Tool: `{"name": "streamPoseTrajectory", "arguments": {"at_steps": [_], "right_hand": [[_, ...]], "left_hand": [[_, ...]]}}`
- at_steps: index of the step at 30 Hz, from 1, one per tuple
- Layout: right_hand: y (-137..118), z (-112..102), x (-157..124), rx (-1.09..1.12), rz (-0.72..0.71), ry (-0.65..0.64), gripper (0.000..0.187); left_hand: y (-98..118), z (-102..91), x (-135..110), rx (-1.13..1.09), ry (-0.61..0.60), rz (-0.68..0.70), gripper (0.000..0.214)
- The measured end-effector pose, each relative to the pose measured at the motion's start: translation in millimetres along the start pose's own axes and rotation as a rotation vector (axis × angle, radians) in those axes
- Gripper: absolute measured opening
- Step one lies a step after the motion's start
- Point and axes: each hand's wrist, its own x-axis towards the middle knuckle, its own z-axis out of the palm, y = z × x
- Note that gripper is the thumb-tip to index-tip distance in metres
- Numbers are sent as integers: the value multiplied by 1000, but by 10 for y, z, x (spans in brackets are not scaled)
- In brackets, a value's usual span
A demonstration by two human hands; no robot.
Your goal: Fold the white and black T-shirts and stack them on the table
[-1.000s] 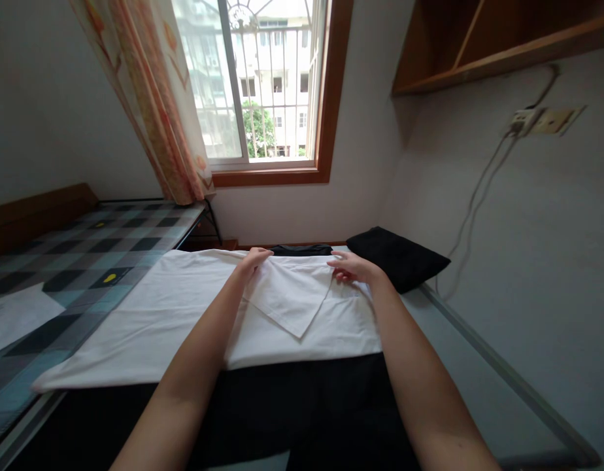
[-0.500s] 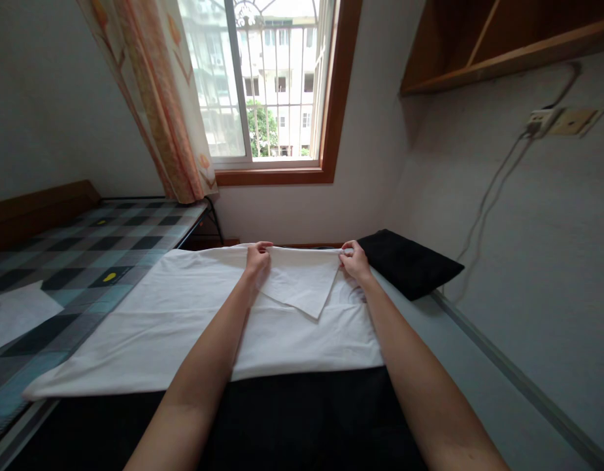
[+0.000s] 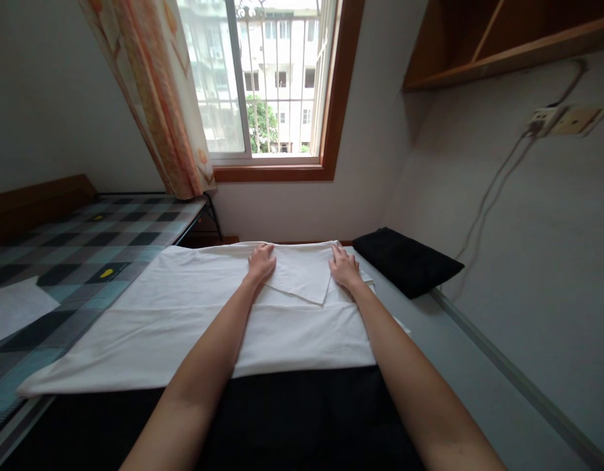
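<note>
A checked bed [image 3: 135, 226] was cut off at the left. Across a pale tabletop [image 3: 478, 366] a white cloth [image 3: 150, 314] was spread, its long axis laid left to right, its right end partly hidden by the right arm [image 3: 404, 353]. The folded flap [image 3: 302, 271] was pointed toward the camera. A black bundle [image 3: 407, 261] was set beyond. A paper [image 3: 17, 311] was cropped, its print illegible. The right hand [image 3: 345, 266] was laid open; whether fabric was gripped by the left hand [image 3: 261, 261] could not be told. Lettering beside the yellow mark [image 3: 107, 273] could not be read.
</note>
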Motion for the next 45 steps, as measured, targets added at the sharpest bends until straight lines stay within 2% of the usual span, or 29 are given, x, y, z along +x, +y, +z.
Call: {"name": "streamPoseTrajectory", "arguments": {"at_steps": [4,7,9,12,18,22,26,28,29,32,35,41,45], "right_hand": [[-58,-62,-42,-44,-18,68,50],[-95,-108,-49,-38,33,99,34],[-102,-112,-51,-21,64,52,32],[-83,-72,-47,10,47,-21,35],[-19,66,-28,44,1,26,52],[-13,86,-54,-9,-7,6,52],[-96,-27,-76,-59,-15,76,49],[-170,-98,-72,-52,-82,101,41],[-210,-123,-70,-36,-135,88,36],[-305,-132,-79,19,-284,-30,27],[-331,-72,-115,27,-322,-92,22],[-292,-11,-170,47,-300,-61,21],[-293,-26,-179,59,-305,-54,20]], "left_hand": [[86,-18,-117,308,-33,32,42],[127,-35,-145,348,-31,29,34],[131,-43,-138,328,-56,28,28],[116,-44,-121,287,-87,35,29],[95,-17,-121,264,-78,64,43],[110,-23,-153,337,-93,81,46],[169,-58,-184,420,6,78,37],[214,-63,-193,393,25,136,30],[236,-57,-198,353,-8,186,26],[275,-5,-224,235,-166,337,22],[271,60,-265,238,-193,402,21],[261,117,-296,363,-69,225,26],[168,43,-176,366,31,152,39]]}}
